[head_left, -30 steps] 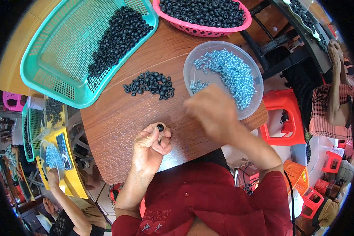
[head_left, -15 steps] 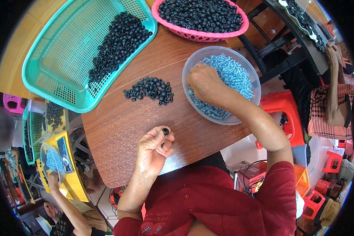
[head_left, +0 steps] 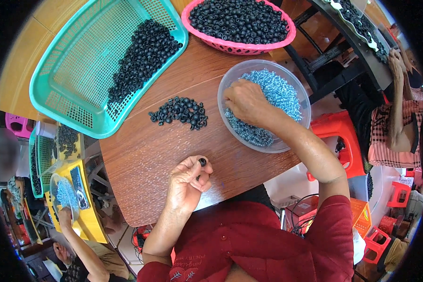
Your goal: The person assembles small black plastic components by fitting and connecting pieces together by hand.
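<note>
Above the near part of the brown table, my left hand (head_left: 187, 181) pinches a small round black piece with a hole (head_left: 202, 162). Another dark bit shows lower down among its curled fingers. My right hand (head_left: 246, 101) reaches into a clear plastic bowl (head_left: 223, 120) of small shiny light-blue pieces (head_left: 275, 89). Its fingers are bent downward over the bowl's left side, and their tips are hidden, so what they grip cannot be seen. A loose pile of black pieces (head_left: 181, 112) lies on the table between my left hand and the baskets.
A turquoise mesh basket (head_left: 68, 84) partly filled with black pieces stands at the far left. Beyond the bowl is a pink basket (head_left: 242, 46) heaped with them. A red stool (head_left: 338, 136) stands to the right. Other people work at tables on both sides.
The whole view has shifted slightly downward. My left hand still pinches the black piece, and my right hand stays in the bowl with little visible movement.
</note>
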Demonstrator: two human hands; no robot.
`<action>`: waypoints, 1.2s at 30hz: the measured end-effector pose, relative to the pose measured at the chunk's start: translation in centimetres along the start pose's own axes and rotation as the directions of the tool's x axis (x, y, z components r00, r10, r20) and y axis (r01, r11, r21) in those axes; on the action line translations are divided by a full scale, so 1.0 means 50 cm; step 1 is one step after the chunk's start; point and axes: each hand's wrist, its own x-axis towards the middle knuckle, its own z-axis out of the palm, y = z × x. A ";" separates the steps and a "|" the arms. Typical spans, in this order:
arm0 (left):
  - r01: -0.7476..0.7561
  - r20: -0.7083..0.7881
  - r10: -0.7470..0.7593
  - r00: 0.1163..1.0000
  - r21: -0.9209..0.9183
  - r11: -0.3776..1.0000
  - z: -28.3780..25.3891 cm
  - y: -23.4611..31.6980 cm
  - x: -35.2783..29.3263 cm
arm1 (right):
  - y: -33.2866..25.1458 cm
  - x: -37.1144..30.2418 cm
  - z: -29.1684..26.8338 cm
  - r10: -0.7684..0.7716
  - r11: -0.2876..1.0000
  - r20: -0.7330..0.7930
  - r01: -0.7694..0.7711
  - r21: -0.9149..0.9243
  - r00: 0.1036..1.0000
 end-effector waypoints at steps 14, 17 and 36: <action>-0.002 -0.035 0.002 0.999 -0.005 1.000 -0.002 0.001 0.000 | 0.018 0.009 -0.012 0.040 0.999 -0.040 -0.039 0.018 0.998; 0.010 -0.037 -0.011 0.999 -0.019 1.000 -0.007 0.002 0.001 | 0.014 0.016 -0.006 0.043 0.998 0.031 -0.044 0.038 0.999; 0.008 -0.068 -0.009 0.998 -0.015 1.000 -0.008 0.008 -0.001 | 0.048 0.009 -0.005 0.001 1.000 -0.135 0.003 0.030 0.991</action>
